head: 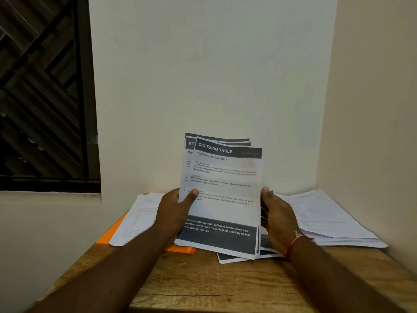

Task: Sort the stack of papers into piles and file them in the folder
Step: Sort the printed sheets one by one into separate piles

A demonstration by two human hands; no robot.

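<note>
Roughly midway I'd guess: left hand (178, 208) and right hand (276, 220) grip the upright stack of papers (223, 195) between them, left pile (137, 218) and right pile (320, 220) lie just outside them, and the orange folder (108, 237) beyond the left hand looks unfilled.

Paper piles (327, 222) and walls (203, 75) ring the open tabletop (214, 288).

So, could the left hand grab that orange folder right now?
Probably not at once: the left hand holds the sheets, and a paper pile covers most of the folder.
</note>
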